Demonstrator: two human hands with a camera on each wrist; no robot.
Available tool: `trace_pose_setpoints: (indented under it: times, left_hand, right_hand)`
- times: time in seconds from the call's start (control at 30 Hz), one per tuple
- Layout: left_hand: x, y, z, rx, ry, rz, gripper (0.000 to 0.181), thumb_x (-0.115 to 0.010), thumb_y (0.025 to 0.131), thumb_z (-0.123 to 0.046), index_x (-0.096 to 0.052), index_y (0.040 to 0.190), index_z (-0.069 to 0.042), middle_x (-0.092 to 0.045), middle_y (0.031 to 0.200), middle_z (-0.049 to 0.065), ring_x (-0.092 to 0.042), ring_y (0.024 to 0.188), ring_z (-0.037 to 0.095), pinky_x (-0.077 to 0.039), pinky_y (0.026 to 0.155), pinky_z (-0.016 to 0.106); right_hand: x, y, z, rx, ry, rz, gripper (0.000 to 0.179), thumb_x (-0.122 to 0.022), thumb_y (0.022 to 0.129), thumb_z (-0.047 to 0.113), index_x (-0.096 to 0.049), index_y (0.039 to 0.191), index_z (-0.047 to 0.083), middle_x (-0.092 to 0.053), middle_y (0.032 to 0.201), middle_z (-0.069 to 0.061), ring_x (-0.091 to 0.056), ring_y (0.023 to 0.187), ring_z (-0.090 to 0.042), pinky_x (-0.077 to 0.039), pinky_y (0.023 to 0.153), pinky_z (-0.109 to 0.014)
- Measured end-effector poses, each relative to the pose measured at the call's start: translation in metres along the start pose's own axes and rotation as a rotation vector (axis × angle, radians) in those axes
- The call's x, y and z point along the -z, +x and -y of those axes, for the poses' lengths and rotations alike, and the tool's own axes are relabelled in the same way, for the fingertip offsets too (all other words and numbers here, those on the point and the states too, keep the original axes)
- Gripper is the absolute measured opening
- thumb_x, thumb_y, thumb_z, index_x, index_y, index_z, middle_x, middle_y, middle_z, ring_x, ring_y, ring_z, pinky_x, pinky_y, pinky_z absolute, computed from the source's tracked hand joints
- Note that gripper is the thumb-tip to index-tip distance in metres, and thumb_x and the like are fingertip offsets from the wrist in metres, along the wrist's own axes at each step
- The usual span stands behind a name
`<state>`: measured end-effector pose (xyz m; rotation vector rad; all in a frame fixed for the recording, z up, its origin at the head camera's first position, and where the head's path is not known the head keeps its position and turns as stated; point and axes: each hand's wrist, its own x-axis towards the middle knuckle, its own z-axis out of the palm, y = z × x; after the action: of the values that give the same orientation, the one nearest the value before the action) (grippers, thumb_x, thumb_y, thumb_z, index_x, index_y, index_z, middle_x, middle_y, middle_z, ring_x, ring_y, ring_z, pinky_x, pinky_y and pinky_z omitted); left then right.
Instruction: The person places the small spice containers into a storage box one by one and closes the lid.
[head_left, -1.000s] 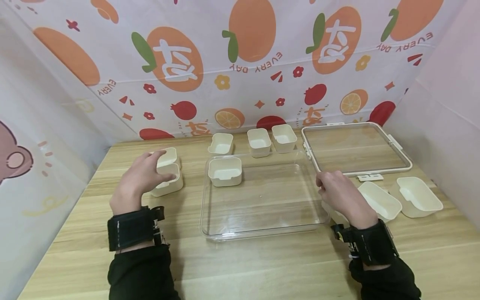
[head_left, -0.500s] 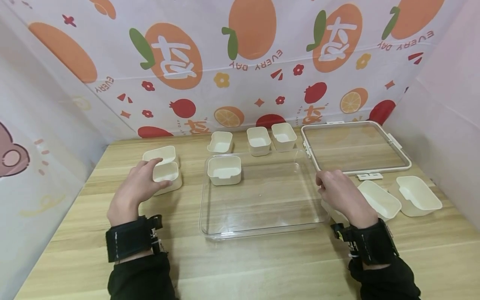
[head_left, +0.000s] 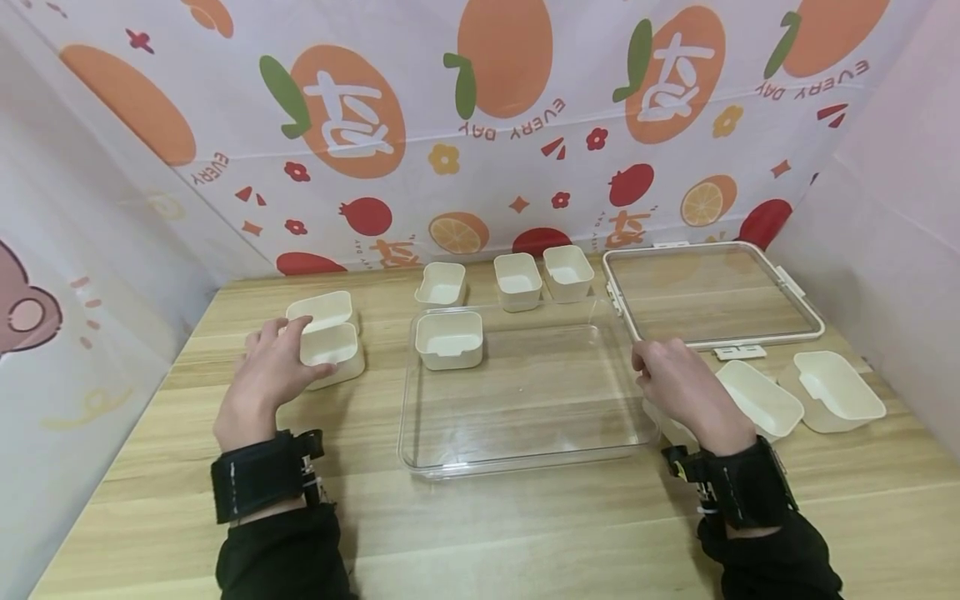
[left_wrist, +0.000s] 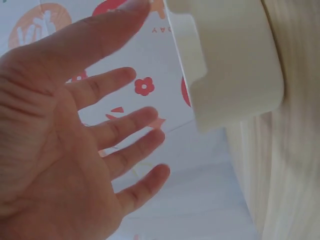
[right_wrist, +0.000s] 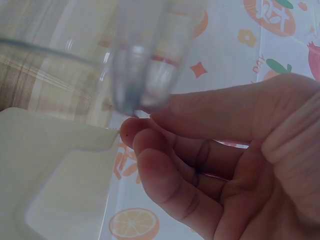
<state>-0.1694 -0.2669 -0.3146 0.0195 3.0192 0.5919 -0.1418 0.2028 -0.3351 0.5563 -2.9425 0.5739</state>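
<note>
My left hand (head_left: 266, 375) is held beside a cream container (head_left: 333, 354) at the left of the table. In the left wrist view its fingers (left_wrist: 127, 122) are spread and nearly straight, apart from the container's wall (left_wrist: 235, 65). A second cream container (head_left: 322, 310) stands right behind that one. My right hand (head_left: 686, 392) pinches the right rim of a clear plastic box (head_left: 525, 462) between thumb and curled fingers, seen close in the right wrist view. Inside the box, at its back left corner, sits one cream container (head_left: 450, 342).
Three small cream containers, one of them (head_left: 517, 283) in the middle, stand behind the box. A clear lid with a white frame (head_left: 712, 343) lies at the back right. More cream containers (head_left: 840, 392) stand at the right, one partly under my right hand. A printed cloth (head_left: 517, 167) hangs behind.
My left hand has shifted slightly left and lower, its fingers moving to the left side of the near container. My right hand has stayed at the box rim.
</note>
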Motion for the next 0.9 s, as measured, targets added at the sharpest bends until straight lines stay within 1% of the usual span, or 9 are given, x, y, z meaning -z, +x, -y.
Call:
trace_pose_setpoints:
  times: [0.1,0.2,0.27,0.4,0.5,0.67,0.77,0.9]
  left_hand:
    - [-0.001,0.001,0.003,0.034,-0.003,0.019,0.084,-0.076,0.089,-0.026,-0.028,0.149,0.009,-0.020,0.147,0.043,-0.018,0.131,0.064,-0.017,0.101,0.076]
    - [-0.003,0.002,0.007,0.060,-0.004,0.057,0.087,-0.075,0.089,-0.028,-0.024,0.149,0.011,-0.021,0.146,0.043,-0.021,0.131,0.063,-0.019,0.099,0.075]
    - [-0.005,0.003,0.010,0.068,-0.007,0.085,0.089,-0.074,0.090,-0.028,-0.021,0.149,0.012,-0.021,0.146,0.043,-0.022,0.132,0.062,-0.021,0.098,0.076]
    - [-0.008,0.003,0.015,0.068,-0.038,0.114,0.091,-0.073,0.090,-0.027,-0.017,0.151,0.014,-0.020,0.149,0.043,-0.021,0.136,0.060,-0.017,0.098,0.079]
    - [-0.008,0.003,0.017,0.069,-0.048,0.115,0.091,-0.072,0.090,-0.025,-0.016,0.152,0.014,-0.019,0.150,0.044,-0.019,0.138,0.059,-0.015,0.099,0.079]
    - [-0.007,0.003,0.020,0.067,-0.057,0.112,0.089,-0.071,0.090,-0.020,-0.017,0.152,0.014,-0.019,0.150,0.043,-0.019,0.138,0.059,-0.017,0.100,0.077]
    - [-0.007,0.004,0.021,0.041,-0.054,0.092,0.083,-0.070,0.089,-0.014,-0.021,0.151,0.013,-0.023,0.149,0.043,-0.024,0.137,0.058,-0.021,0.102,0.076]
    - [-0.006,0.007,0.021,0.000,-0.035,0.062,0.077,-0.070,0.088,-0.008,-0.028,0.149,0.012,-0.031,0.145,0.043,-0.031,0.134,0.057,-0.028,0.105,0.070]
  right_hand:
    - [0.001,0.000,0.000,-0.004,0.004,0.001,0.010,-0.067,0.078,-0.014,-0.066,0.083,-0.006,-0.066,0.077,-0.015,-0.065,0.071,-0.028,-0.054,0.062,-0.042]
    - [0.002,0.001,0.000,-0.008,0.000,0.000,0.010,-0.066,0.078,-0.015,-0.066,0.083,-0.006,-0.065,0.076,-0.013,-0.064,0.070,-0.027,-0.054,0.062,-0.041]
    - [0.002,0.001,0.001,-0.008,-0.003,-0.001,0.010,-0.066,0.078,-0.015,-0.066,0.083,-0.006,-0.065,0.076,-0.013,-0.064,0.070,-0.026,-0.054,0.062,-0.041]
    - [0.002,0.001,0.001,-0.004,-0.004,-0.008,0.010,-0.066,0.078,-0.015,-0.067,0.084,-0.006,-0.066,0.077,-0.015,-0.065,0.071,-0.027,-0.054,0.062,-0.041]
    - [0.001,0.001,0.002,-0.004,-0.003,-0.007,0.010,-0.067,0.078,-0.015,-0.067,0.084,-0.006,-0.066,0.077,-0.015,-0.065,0.071,-0.027,-0.054,0.062,-0.041]
    - [0.000,0.001,0.003,0.003,-0.001,-0.005,0.011,-0.067,0.077,-0.015,-0.066,0.082,-0.006,-0.065,0.076,-0.013,-0.064,0.070,-0.025,-0.054,0.060,-0.040]
    - [-0.001,0.000,0.003,0.002,-0.005,-0.007,0.011,-0.068,0.077,-0.015,-0.066,0.082,-0.005,-0.065,0.075,-0.012,-0.063,0.069,-0.025,-0.053,0.061,-0.041]
    - [0.000,0.001,0.003,0.001,-0.013,-0.010,0.012,-0.068,0.077,-0.015,-0.065,0.081,-0.004,-0.064,0.075,-0.011,-0.062,0.069,-0.025,-0.053,0.061,-0.041]
